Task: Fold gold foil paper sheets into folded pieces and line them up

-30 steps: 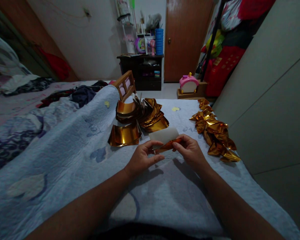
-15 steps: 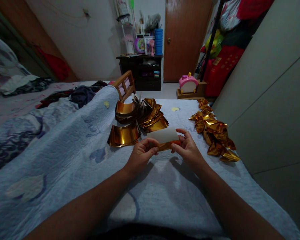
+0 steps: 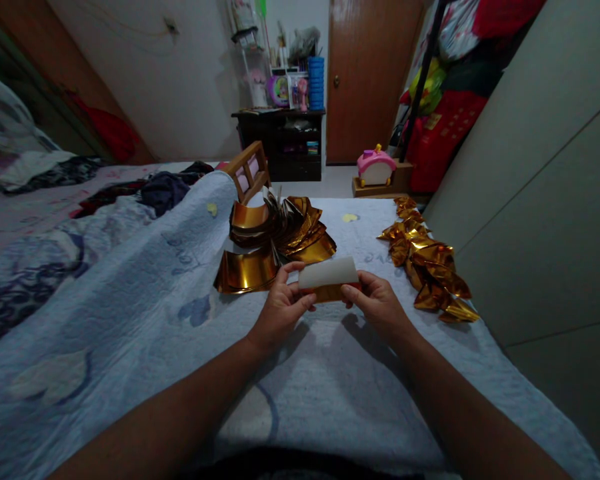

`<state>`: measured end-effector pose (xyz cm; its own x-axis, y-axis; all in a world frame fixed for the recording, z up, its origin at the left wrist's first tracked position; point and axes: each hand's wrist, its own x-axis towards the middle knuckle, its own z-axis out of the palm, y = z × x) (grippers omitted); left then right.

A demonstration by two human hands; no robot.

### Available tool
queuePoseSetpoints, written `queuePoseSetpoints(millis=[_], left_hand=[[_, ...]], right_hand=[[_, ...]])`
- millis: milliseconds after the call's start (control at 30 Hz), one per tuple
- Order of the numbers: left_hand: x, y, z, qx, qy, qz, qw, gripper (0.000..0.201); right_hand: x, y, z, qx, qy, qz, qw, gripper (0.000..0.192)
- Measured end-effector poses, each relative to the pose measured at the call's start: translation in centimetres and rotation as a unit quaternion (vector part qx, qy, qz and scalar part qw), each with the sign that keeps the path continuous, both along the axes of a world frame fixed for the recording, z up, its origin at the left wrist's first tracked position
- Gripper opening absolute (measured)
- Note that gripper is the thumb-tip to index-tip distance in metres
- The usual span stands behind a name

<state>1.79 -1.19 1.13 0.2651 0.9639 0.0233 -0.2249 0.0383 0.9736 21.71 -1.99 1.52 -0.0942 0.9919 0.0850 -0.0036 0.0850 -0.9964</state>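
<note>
Centre of frame: left hand (image 3: 280,308) and right hand (image 3: 377,303) each pinch one end of a folded paper sheet (image 3: 329,277), white side up, gold edge below, held just above the blue blanket (image 3: 145,313). Stack of gold sheets (image 3: 275,243) lies just beyond. Folded gold pieces (image 3: 427,263) lie at right.

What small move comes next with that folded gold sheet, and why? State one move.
Probably press the fold flat along its lower edge. The left hand and right hand each pinch one end of the gold sheet, its white back folded up over the gold side, held just above the blanket. Finished folded pieces lie at the right.
</note>
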Motion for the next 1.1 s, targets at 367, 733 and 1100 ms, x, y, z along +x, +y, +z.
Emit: queuePoseSetpoints(millis=[367, 733, 1100], left_hand=[[0.06, 0.39, -0.24, -0.048, 0.057, -0.034, 0.997, 0.039], [-0.04, 0.47, -0.36, -0.055, 0.065, -0.039, 0.996, 0.033], [0.03, 0.51, -0.30, -0.064, 0.054, -0.040, 0.996, 0.032]], right_hand=[[-0.01, -0.01, 0.04, 0.010, -0.034, -0.013, 0.999, 0.020], [0.01, -0.34, 0.02, 0.027, -0.049, -0.017, 0.998, 0.022], [-0.10, -0.74, 0.49, 0.043, -0.040, -0.012, 0.998, 0.018]])
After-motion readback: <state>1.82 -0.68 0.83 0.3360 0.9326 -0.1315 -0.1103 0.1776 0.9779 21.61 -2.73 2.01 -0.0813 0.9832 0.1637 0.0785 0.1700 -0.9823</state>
